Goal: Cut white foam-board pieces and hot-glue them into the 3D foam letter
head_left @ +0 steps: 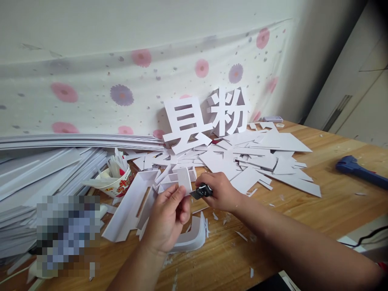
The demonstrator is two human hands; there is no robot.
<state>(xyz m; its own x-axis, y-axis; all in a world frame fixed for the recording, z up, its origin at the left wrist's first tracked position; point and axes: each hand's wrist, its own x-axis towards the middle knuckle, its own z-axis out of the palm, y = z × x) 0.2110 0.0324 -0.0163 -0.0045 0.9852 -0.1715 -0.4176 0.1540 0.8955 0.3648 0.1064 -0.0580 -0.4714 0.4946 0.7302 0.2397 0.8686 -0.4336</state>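
Observation:
Between the thumb and fingers of my left hand (169,214) is a small white foam board piece (184,180), held upright. My right hand (220,190) is closed around a black utility knife (202,191). Its dark blade points left, close by the lower right edge of the piece; whether it touches I cannot tell. Below my hands a curved white board part (194,238) lies on the wooden table (303,238). A white box-like letter part (130,206) with a slot rests left of my left hand.
Two raised white characters, one (186,121) left of the other (230,111), stand against the flowered wall cloth (91,93). White offcuts (257,155) are heaped before them. A paper bucket (118,184) holds strips. Long white strips (39,173) lie left; a blue tool (360,169) lies right.

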